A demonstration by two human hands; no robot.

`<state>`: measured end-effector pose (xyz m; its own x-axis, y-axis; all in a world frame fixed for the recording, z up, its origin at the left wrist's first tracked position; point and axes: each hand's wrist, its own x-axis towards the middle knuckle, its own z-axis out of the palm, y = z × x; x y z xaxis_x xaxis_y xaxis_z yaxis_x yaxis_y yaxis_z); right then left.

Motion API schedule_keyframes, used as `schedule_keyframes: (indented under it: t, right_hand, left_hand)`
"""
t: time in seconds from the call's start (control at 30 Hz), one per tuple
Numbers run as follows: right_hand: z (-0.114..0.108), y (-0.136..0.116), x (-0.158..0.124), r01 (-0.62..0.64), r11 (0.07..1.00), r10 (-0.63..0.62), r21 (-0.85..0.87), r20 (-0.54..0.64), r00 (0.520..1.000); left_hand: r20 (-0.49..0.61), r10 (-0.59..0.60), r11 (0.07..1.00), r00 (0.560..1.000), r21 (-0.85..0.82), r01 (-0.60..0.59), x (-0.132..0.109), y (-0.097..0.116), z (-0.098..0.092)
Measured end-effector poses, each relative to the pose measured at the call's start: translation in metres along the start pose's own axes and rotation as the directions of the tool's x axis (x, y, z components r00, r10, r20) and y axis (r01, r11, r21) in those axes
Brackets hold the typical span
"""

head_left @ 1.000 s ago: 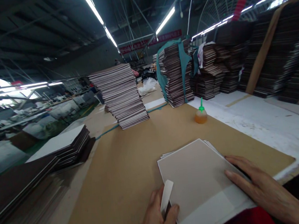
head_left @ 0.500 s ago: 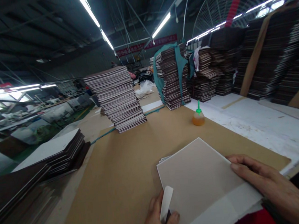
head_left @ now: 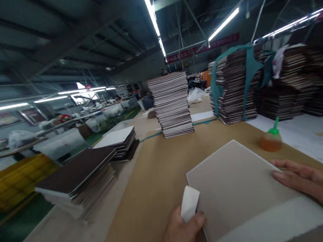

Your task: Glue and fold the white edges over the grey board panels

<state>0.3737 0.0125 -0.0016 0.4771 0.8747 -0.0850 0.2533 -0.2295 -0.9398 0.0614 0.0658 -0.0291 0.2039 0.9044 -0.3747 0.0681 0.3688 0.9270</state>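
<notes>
- One yellow slatted-looking bin (head_left: 20, 176), far left, beyond the table; lower part in shadow.
- One low pile of dark brown rectangular boards (head_left: 77, 168), pale-edged, on the bare greyish-beige tabletop (head_left: 57, 235); lower layers blurred.
- One shorter stack of dark-edged boards with a white top face (head_left: 117, 137), just behind that pile and to its right.
- One broad, smooth tan sheet (head_left: 145, 197), laid over the middle of the table.
- Left hand (head_left: 178, 232), bare, lower centre: fingers curled, pinching a short flat white strip (head_left: 189, 202) against the thumb. Strip points up and away from the person; material not determinable. Thumb tip at the left edge of a beige rectangular panel with a whiter band along its near side (head_left: 237, 193).
- One tall stack of brown boards with pale edges (head_left: 173, 107), near the sheet's far edge, leaning slightly.
- Panel position: directly before the person, between both hands, above the tan sheet. Whether flat or raised: cannot tell.
- One brown board stack bound with teal cloth strips (head_left: 233, 85), behind the panel.
- One squat clear bottle with a green nozzle and amber contents (head_left: 271, 142), upright, near the panel's far right edge; slightly blurred.
- Right hand (head_left: 308, 180), bare: fingers extended close together along the panel's right edge, thumb over its top face. Pinching or merely resting: cannot tell.
</notes>
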Motion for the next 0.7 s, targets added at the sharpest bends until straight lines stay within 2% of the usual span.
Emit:
schedule_keyframes:
  t: [0.07, 0.1, 0.17, 0.3, 0.43, 0.57, 0.63, 0.7]
  right_hand:
    - [0.027, -0.028, 0.018, -0.168, 0.962, 0.129, 0.214, 0.184, 0.974]
    - [0.043, -0.04, 0.029, -0.207, 0.942, 0.14, 0.263, 0.252, 0.958]
    - [0.074, -0.058, 0.054, -0.187, 0.948, 0.099, 0.257, 0.321, 0.942]
    - [0.13, -0.061, 0.114, -0.096, 0.991, 0.062, 0.095, 0.315, 0.947]
    - [0.167, -0.047, 0.156, -0.034, 0.994, 0.06, -0.101, 0.27, 0.961]
    - [0.178, -0.044, 0.168, 0.054, 0.948, 0.033, -0.312, 0.269, 0.963]
    - [0.17, -0.047, 0.163, 0.101, 0.92, 0.009, -0.378, 0.279, 0.96]
    - [0.149, -0.05, 0.152, 0.147, 0.91, -0.023, -0.388, 0.307, 0.951]
  left_hand:
    - [-0.031, -0.035, 0.998, 0.999, -0.054, 0.033, 0.011, 0.016, -0.015]
    - [-0.043, -0.031, 0.998, 0.999, -0.055, 0.029, 0.019, 0.025, -0.023]
    - [-0.064, 0.021, 1.0, 0.998, -0.015, -0.022, 0.039, 0.044, -0.039]
    - [-0.138, 0.129, 0.988, 0.982, 0.098, -0.116, 0.099, 0.071, -0.068]
    - [-0.213, 0.159, 0.971, 0.964, 0.211, -0.114, 0.152, 0.074, -0.08]
    - [-0.276, 0.165, 0.938, 0.947, 0.34, -0.065, 0.174, 0.069, -0.079]
    - [-0.307, 0.193, 0.914, 0.932, 0.402, -0.057, 0.173, 0.069, -0.079]
    - [-0.312, 0.234, 0.885, 0.921, 0.46, -0.069, 0.164, 0.07, -0.078]
